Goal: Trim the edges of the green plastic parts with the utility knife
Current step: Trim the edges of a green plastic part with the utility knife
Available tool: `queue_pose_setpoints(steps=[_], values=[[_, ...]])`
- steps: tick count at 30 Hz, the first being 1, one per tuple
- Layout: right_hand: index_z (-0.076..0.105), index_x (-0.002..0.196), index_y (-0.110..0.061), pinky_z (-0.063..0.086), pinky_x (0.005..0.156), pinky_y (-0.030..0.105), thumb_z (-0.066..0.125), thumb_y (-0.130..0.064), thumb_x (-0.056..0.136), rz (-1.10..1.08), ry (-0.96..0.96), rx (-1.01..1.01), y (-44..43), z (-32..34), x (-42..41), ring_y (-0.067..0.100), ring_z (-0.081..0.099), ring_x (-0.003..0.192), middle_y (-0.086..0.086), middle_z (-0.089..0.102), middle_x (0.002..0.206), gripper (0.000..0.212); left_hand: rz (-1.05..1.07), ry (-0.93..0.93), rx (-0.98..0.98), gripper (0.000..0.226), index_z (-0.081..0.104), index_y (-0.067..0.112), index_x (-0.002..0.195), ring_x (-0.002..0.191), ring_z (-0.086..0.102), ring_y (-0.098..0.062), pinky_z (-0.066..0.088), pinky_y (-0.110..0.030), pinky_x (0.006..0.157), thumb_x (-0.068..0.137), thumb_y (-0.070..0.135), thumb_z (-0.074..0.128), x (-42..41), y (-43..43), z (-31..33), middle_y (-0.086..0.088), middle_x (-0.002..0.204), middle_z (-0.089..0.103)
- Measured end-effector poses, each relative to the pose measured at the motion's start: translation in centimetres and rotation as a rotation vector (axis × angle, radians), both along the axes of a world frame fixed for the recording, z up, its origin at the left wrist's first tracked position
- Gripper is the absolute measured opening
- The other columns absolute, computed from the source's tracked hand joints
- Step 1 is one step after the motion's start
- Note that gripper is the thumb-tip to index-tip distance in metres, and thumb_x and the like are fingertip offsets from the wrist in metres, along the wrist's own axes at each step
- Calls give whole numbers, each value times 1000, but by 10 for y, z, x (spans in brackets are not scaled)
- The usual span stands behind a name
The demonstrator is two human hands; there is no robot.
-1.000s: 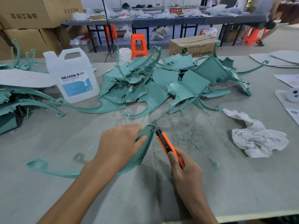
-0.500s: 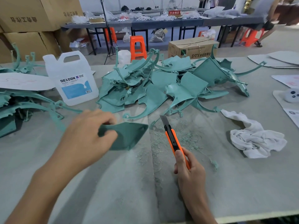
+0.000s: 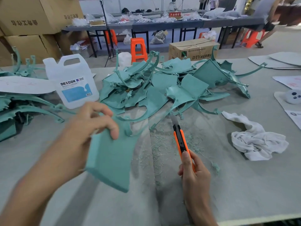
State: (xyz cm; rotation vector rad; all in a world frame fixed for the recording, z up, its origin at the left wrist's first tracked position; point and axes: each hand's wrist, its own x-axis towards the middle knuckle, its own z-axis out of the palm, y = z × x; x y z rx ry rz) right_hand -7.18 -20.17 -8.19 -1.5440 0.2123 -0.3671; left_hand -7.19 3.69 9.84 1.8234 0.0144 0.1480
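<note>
Green plastic part [image 3: 112,157]: flat panel with a curved arm at its top, held up off the tabletop [image 3: 244,185] at centre-left, tilted, blurred. Left hand [image 3: 86,128] grips its upper edge, fingers curled over the front face; thumb hidden behind.

Utility knife [image 3: 180,139]: orange body, black slider, blade out and pointing away from the person. Right hand [image 3: 193,173] wraps the rear end of the body, thumb laid along the top. The hands are apart, and there is a clear gap between blade and held part.

Between and below them: green shavings [image 3: 156,147] scattered over the tabletop, thickest around the knife.

Just beyond the blade tip: a pile of green parts [image 3: 162,88], panels and curved arms tangled and overlapping, across the middle of the tabletop. Its nearest arms reach right up to the blade tip.

- Left of the pile: white DEXCON jug [image 3: 73,82], upright, cap on.
- Far left: a second heap of green parts [image 3: 24,108] with a white sheet [image 3: 24,86] lying across it.
- Right of the knife: a crumpled white rag [image 3: 255,141], well clear of both hands.
- Right edge: a small white round object [image 3: 293,96]; can't tell what it is.

On the floor beyond the tabletop: DTY cardboard box [image 3: 193,49], orange stool [image 3: 138,48], stacked cartons [image 3: 32,22] back left.
</note>
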Motion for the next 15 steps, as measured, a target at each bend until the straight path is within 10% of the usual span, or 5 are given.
queue_pose_setpoints(steps=[5,9,12,15], values=[[69,102,-47,41,50,18,56,-51,96,-6,-8,-73,-1,-1,-1,7,52,51,2,59,57,15,-145,-129,746,41,72,35,87,88,55,-10,49,-40,83,95,-1,58,28,8,-73,13,105,49],[71,102,-40,39,49,18,56,-47,94,3,-1,-75,-1,2,-1,7,50,50,2,58,56,18,-73,-97,423,37,52,64,127,103,61,6,45,-15,88,104,35,49,23,11,-90,27,121,61],[71,106,-37,37,48,17,55,-51,90,40,-2,-75,-1,4,-3,5,48,48,2,59,58,27,101,-34,-29,52,51,59,133,119,59,3,43,-26,100,88,82,37,-8,7,-104,26,132,61],[71,107,-38,37,46,16,55,-52,89,77,-7,-100,-1,8,-5,3,47,47,4,62,61,28,11,-2,7,80,41,57,141,126,51,10,42,-18,100,70,87,60,-39,-8,-127,32,138,54]])
